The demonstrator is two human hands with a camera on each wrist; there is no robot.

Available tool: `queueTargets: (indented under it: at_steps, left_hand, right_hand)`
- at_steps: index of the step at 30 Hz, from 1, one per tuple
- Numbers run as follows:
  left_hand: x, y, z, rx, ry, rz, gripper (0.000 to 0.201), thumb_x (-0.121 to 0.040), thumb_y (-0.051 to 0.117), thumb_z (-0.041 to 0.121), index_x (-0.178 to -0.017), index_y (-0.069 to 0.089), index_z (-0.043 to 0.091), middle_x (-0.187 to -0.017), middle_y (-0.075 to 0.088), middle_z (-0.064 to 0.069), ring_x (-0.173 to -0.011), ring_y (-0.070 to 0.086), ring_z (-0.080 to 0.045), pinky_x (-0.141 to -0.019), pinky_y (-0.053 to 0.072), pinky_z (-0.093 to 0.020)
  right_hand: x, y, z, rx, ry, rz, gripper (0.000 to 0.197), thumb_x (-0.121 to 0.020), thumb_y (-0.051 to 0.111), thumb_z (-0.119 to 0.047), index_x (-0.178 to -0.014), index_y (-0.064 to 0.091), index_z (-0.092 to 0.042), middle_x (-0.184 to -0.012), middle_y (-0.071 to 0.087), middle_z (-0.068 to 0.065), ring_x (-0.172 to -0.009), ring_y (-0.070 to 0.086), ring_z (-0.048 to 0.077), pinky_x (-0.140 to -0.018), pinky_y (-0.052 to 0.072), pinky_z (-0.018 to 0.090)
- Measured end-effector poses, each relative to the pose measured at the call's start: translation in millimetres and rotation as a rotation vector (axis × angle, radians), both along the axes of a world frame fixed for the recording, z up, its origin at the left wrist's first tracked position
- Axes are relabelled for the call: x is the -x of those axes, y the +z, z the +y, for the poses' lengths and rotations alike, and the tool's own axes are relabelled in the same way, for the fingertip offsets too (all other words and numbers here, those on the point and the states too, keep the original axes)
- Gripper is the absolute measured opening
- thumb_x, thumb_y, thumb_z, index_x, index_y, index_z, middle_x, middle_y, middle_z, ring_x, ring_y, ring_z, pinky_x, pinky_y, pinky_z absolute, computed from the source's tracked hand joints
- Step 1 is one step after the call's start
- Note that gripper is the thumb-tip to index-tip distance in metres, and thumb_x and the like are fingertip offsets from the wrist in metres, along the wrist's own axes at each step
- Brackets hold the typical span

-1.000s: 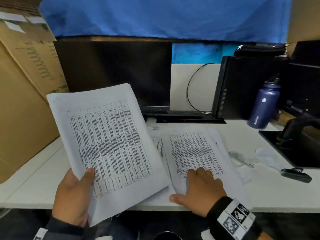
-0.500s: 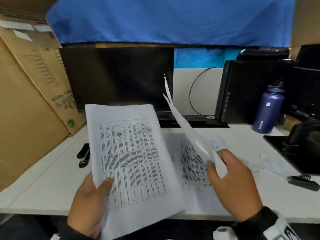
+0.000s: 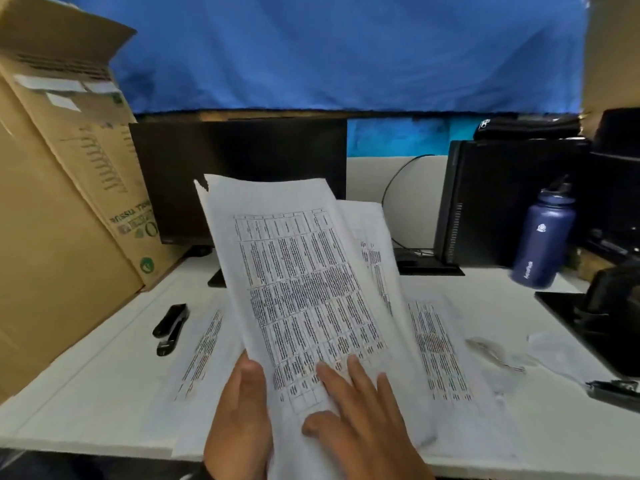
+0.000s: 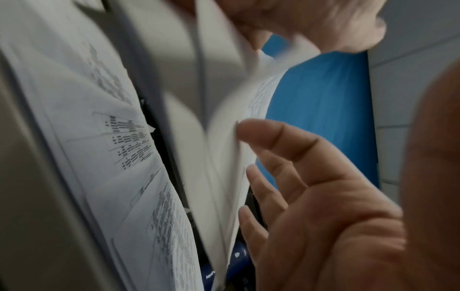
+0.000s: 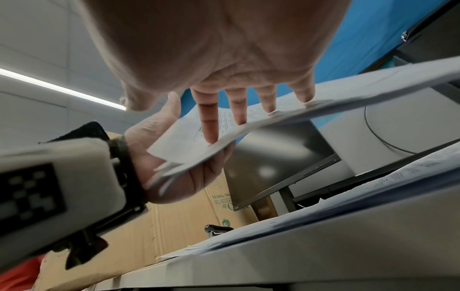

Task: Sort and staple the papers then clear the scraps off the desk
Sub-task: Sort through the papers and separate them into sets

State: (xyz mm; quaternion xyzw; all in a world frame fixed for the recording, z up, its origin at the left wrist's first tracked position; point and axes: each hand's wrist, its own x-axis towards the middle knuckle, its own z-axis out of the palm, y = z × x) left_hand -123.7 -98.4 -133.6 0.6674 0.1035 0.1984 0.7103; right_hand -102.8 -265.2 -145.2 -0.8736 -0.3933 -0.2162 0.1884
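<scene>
A stack of printed table sheets (image 3: 304,289) is held tilted above the white desk (image 3: 104,393) in the middle of the head view. My left hand (image 3: 239,410) holds its lower left corner, thumb on top and fingers beneath, as the right wrist view shows for the left hand (image 5: 159,137). My right hand (image 3: 360,410) lies on the top sheet with straight fingers pressing it down. More printed sheets lie flat on the desk, one to the right (image 3: 440,348) and one to the left (image 3: 204,348). A black stapler (image 3: 171,329) lies at the left. Crumpled paper scraps (image 3: 495,351) lie at the right.
A large cardboard box (image 3: 52,237) stands along the left edge. A dark monitor (image 3: 239,178) and a black computer tower (image 3: 502,202) stand at the back, with a blue bottle (image 3: 543,244) beside them. A small black tool (image 3: 613,389) and a black tray (image 3: 568,306) are at the right.
My right hand picked a sheet up off the desk, laid it on the stack in my left hand and now presses flat on it. The stack has moved towards the centre.
</scene>
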Motion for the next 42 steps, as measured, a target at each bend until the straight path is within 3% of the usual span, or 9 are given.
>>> queueTargets:
  at_steps: [4, 7, 9, 15, 19, 22, 30, 38, 42]
  left_hand:
    - [4, 16, -10, -0.051, -0.116, -0.028, 0.02, -0.083, 0.078, 0.019, -0.101, 0.07, 0.022, -0.08, 0.079, 0.007, -0.072, 0.075, -0.006, -0.067, 0.056, -0.018]
    - [13, 37, -12, -0.212, -0.106, -0.027, 0.018, -0.087, 0.07, 0.021, -0.099, 0.067, 0.035, -0.082, 0.072, 0.035, -0.075, 0.068, 0.015, -0.066, 0.049, -0.013]
    - [17, 49, -7, -0.275, -0.099, -0.032, 0.018, -0.083, 0.07, 0.039, -0.1, 0.069, 0.039, -0.091, 0.075, 0.03, -0.085, 0.07, 0.009, -0.072, 0.048, -0.018]
    - [14, 55, 17, -0.195, -0.169, -0.023, 0.073, -0.053, 0.086, 0.061, -0.099, 0.071, 0.006, -0.096, 0.07, -0.029, -0.094, 0.068, -0.045, -0.09, 0.053, -0.061]
    - [1, 47, 12, -0.041, -0.164, -0.07, 0.068, -0.04, 0.095, 0.055, -0.098, 0.079, 0.022, -0.106, 0.078, -0.012, -0.103, 0.073, -0.032, -0.095, 0.052, -0.052]
    - [-6, 45, 5, -0.001, -0.167, -0.099, 0.04, -0.058, 0.095, 0.037, -0.094, 0.08, 0.027, -0.101, 0.079, -0.01, -0.096, 0.075, -0.028, -0.086, 0.056, -0.048]
    - [-24, 51, -7, -0.144, -0.149, -0.1, 0.023, -0.078, 0.076, 0.0, -0.096, 0.077, 0.015, -0.092, 0.08, -0.005, -0.085, 0.077, -0.02, -0.073, 0.06, -0.03]
    - [-34, 41, -14, -0.124, -0.079, -0.115, 0.038, -0.083, 0.074, 0.001, -0.113, 0.066, 0.023, -0.103, 0.079, 0.004, -0.095, 0.075, -0.013, -0.078, 0.058, -0.025]
    - [-34, 44, -18, -0.159, -0.05, -0.156, 0.04, -0.087, 0.068, -0.003, -0.113, 0.063, 0.027, -0.106, 0.078, 0.007, -0.097, 0.073, -0.009, -0.086, 0.053, -0.029]
  right_hand:
    - [-3, 0, -12, 0.062, 0.023, 0.126, 0.039, -0.087, 0.036, -0.077, -0.095, 0.057, -0.044, -0.156, 0.037, -0.01, -0.146, 0.03, 0.028, -0.106, 0.025, 0.045]
    - [-15, 6, -27, -0.212, -0.021, 0.232, 0.037, -0.083, 0.049, -0.07, -0.112, 0.055, -0.048, -0.156, 0.013, -0.036, -0.15, 0.005, 0.0, -0.119, 0.011, 0.034]
    - [-23, 12, -44, -0.46, -0.11, 0.403, 0.056, -0.079, 0.06, -0.065, -0.13, 0.044, -0.049, -0.151, 0.011, -0.043, -0.144, 0.006, -0.013, -0.118, 0.013, 0.029]
    - [-45, 32, -77, -1.081, 0.025, 1.0, 0.1, -0.04, 0.085, -0.071, -0.13, 0.048, -0.051, -0.128, 0.065, -0.005, -0.116, 0.063, 0.009, -0.1, 0.046, 0.034]
    - [-43, 41, -78, -1.173, -0.021, 0.811, 0.037, -0.083, 0.074, -0.015, -0.112, 0.066, -0.038, -0.091, 0.071, 0.003, -0.086, 0.067, 0.015, -0.087, 0.048, 0.033]
    - [-44, 43, -80, -1.178, -0.086, 0.728, 0.056, -0.085, 0.064, 0.01, -0.118, 0.061, -0.035, -0.103, 0.063, 0.001, -0.074, 0.063, 0.003, -0.073, 0.051, 0.012]
    - [-54, 47, -96, -1.239, 0.082, 1.109, 0.061, -0.06, 0.076, -0.004, -0.119, 0.063, -0.007, -0.109, 0.074, 0.019, -0.098, 0.072, 0.035, -0.08, 0.061, 0.04]
    - [-53, 43, -93, -1.034, -0.222, 0.657, 0.078, -0.081, 0.068, 0.009, -0.122, 0.048, -0.054, -0.105, 0.075, -0.007, -0.094, 0.072, 0.009, -0.085, 0.054, 0.033]
    - [-48, 40, -87, -0.997, -0.267, 0.586, 0.075, -0.082, 0.068, 0.001, -0.135, 0.046, -0.048, -0.121, 0.067, -0.017, -0.109, 0.065, 0.004, -0.089, 0.053, 0.024]
